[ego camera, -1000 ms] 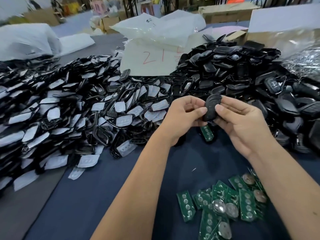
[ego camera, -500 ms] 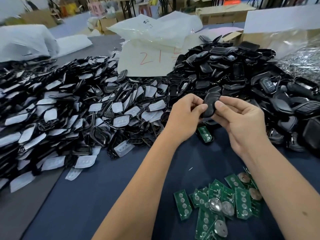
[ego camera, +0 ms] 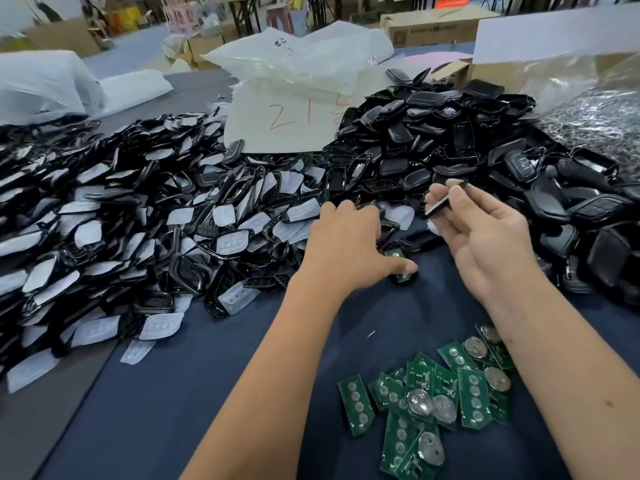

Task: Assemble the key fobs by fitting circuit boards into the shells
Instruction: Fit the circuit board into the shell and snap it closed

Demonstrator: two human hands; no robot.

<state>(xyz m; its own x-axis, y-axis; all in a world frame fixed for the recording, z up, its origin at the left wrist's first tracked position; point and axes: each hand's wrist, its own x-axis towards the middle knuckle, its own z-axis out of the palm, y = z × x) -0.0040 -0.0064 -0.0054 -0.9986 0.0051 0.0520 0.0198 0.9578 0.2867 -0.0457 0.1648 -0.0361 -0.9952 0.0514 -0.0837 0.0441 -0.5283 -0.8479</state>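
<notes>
The right hand [ego camera: 485,237] pinches a black key fob shell [ego camera: 441,200] edge-on between thumb and fingers [ego camera: 457,194], raised just above the desk [ego camera: 207,393]. The left hand [ego camera: 346,244] reaches down, palm down, thumb spread toward a green circuit board [ego camera: 398,271] lying by the edge of the parts; its fingertips are lost among the black pieces, so whether they grip anything cannot be told.

This looks like the fetching step: one shell in hand, the other hand going for a mating part or board. Next the board must be lifted, turned to match the shell's cavity and pressed in.

A pile of circuit boards with coin cells [ego camera: 440,403] lies near the right forearm. Frames with white button pads [ego camera: 138,220] are heaped left, black shells [ego camera: 450,140] right. The sheet [ego camera: 287,123] behind bears red handwriting, seemingly "21"; the rest is unclear.
</notes>
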